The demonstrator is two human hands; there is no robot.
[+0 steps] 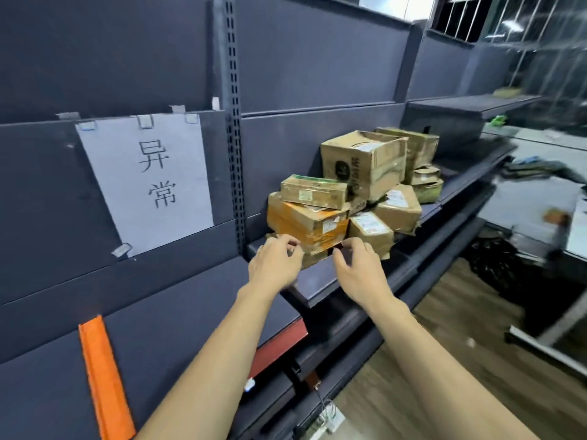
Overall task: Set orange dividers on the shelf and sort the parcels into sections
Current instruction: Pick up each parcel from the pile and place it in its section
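Reaching for parcel pile (349, 198) | left hand (274, 260) and right hand (357, 265) loosely curled, holding nothing, at orange parcel (305, 222) just ahead | orange divider (103, 379) well behind-left

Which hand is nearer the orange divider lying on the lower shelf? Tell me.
Left. The left hand is on the side of the orange divider, though well above it at the parcels; the right hand is farther right.

A long, flat orange plastic divider strip (104, 379) lies across the dark grey metal shelf (178, 338), running from back panel to front edge. Well to its right, on the adjoining shelf section, battered brown cardboard parcels (355, 192) sit heaped together, an orange-taped box (306, 225) at the front-left.
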